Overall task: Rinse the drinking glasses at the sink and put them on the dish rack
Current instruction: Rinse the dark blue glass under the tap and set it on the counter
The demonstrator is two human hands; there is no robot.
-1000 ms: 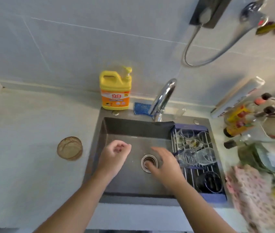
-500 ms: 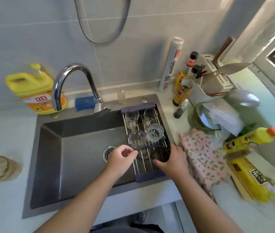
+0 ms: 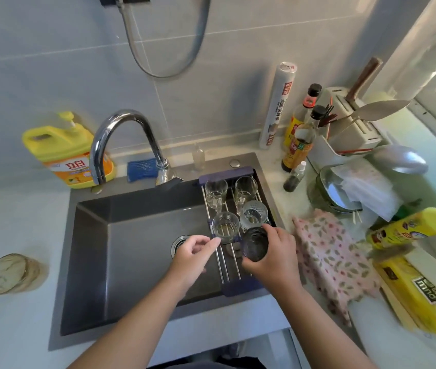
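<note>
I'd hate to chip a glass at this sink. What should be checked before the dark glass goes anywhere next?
1. Right hand wrapped round the dark glass: ok.
2. Dark glass clear of the ribbed glass behind it: cannot tell.
3. Bare rails free at the dish rack's near end: ok.
4. Left hand steadying the rack: cannot tell.
5. Faucet off, no stream visible: ok.
6. Amber glass racked: not ok, it stands on the counter.

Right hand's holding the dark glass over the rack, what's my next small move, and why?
Probably carry the dark glass left under the faucet: your right hand grips it above the dish rack, and no water is running yet.
</note>
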